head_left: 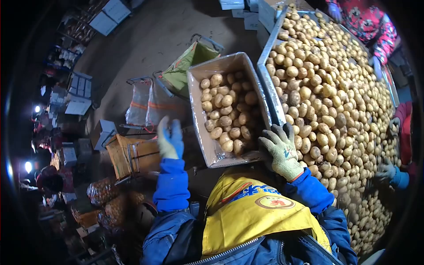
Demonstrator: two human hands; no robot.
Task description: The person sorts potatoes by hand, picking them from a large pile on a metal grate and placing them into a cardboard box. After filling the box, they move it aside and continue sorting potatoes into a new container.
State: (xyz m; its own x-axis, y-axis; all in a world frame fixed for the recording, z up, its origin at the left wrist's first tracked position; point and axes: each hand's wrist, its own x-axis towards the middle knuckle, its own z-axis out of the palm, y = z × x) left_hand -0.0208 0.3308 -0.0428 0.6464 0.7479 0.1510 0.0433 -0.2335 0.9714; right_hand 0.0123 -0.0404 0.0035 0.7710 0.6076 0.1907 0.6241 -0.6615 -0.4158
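My left hand point(171, 140), in a pale glove with a bluish palm, is raised left of a cardboard box point(198, 132). Its fingers stretch upward and hold nothing; they are slightly blurred. My right hand point(282, 152), in a cream glove with dark fingertips, lies at the box's near right corner beside the metal rim point(270, 90) of the sorting table. Its fingers are spread, and nothing shows in them. Potatoes point(226, 110) partly fill the plastic-lined box. Right of the rim, a large heap of potatoes point(327, 101) covers the table.
Beyond the box stand a green sack point(187, 64) and a whitish sack point(143, 104) on metal frames. An orange sack point(128, 154) is at left. Co-workers' gloved hands point(386, 170) reach over the heap's right side. White cartons point(79, 95) are stacked far left.
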